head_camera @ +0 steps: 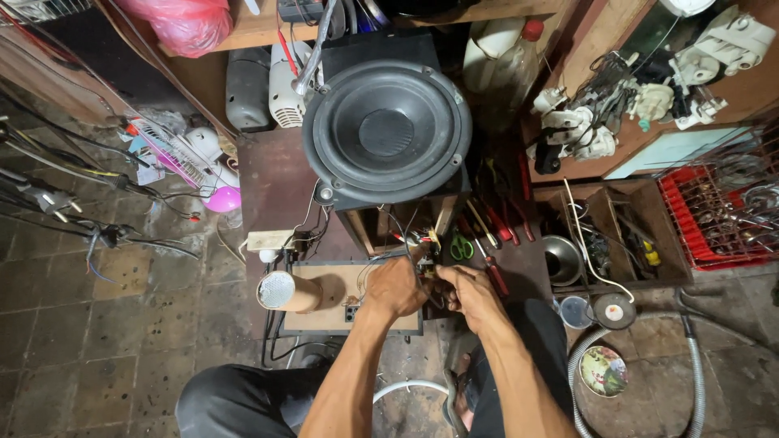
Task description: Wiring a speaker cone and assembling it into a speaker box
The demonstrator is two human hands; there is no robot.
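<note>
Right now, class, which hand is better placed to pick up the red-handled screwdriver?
Right hand: the red-handled screwdriver lies just beside it, while the left hand sits farther away over the wires.

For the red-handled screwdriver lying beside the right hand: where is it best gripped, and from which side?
Grip the red-handled screwdriver by its handle, coming from above on the side away from the right hand. It lies flat, and its handle looks like the thickest, most exposed part.

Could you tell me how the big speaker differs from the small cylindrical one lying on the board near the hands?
The big speaker is dark grey to black with a bare round cone, while the small cylindrical speaker is tan with a pale mesh face. The big speaker sits in a dark box above a wooden frame; the small one lies on its side on the board. The big one is far wider. Both have round faces.
</note>
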